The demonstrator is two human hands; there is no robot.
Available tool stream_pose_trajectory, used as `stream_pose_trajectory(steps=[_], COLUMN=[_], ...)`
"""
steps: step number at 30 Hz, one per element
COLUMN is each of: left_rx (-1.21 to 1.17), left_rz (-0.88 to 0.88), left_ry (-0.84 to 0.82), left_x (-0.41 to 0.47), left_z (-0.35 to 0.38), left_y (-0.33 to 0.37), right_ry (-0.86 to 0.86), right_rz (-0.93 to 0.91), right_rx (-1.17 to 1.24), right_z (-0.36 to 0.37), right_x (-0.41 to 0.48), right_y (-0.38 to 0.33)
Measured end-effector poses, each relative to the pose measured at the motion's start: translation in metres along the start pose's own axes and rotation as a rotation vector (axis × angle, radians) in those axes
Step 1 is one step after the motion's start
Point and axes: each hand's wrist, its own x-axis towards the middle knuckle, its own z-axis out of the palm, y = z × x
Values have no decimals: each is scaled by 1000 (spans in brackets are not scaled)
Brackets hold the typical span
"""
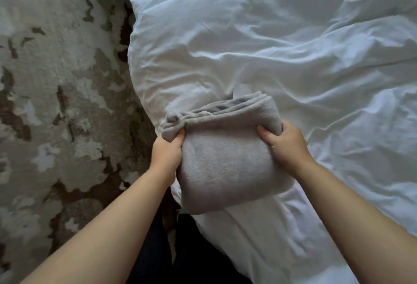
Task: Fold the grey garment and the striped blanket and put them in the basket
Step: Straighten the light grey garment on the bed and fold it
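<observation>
- We hold the thick grey fleece garment point(225, 159), folded into a bundle, at the near left edge of the rumpled white bedding point(304, 47), its lower end overhanging.
- Our left hand point(167, 150) clamps the bundle's left side, thumb on top; our right hand point(285, 146) grips its right side likewise.
- We judge that even pressure will keep the stacked far edges from splaying in the carry.
- A shaggy cream-and-brown rug point(56, 69) lies left; basket and striped blanket are out of view.
</observation>
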Motion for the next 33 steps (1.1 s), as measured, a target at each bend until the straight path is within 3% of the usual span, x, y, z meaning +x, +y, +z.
stream_pose_trajectory(steps=[4,6,9,12,14,16,18,20,23,33], left_rx=[165,358,634,894,1169,1375,1417,1404,1391,1233], left_rz=[-86,-43,336,810,827,718,692,712,729,761], left_ry=[89,266,469,272,33,-57,-31,0,19,119], left_x=[14,13,-21,-58,-68,-63,-49,-37,-23,20], left_z=[11,21,32,41,48,53,54,54,52,51], left_y=[-5,3,23,22,11,0,-8,-10,-18,-64], right_ry=[-6,48,100,102,184,340,362,180,-90,59], right_rz=[122,157,148,174,140,-153,-614,-878,-728,-798], right_rx=[-67,-65,-115,-131,-196,-368,-528,-714,-916,-855], right_z=[23,28,29,28,26,27,34,43,47,72], right_x=[16,21,21,16,12,1,-8,-7,12,51], right_y=[10,11,10,10,4,-4,-12,-12,-2,53])
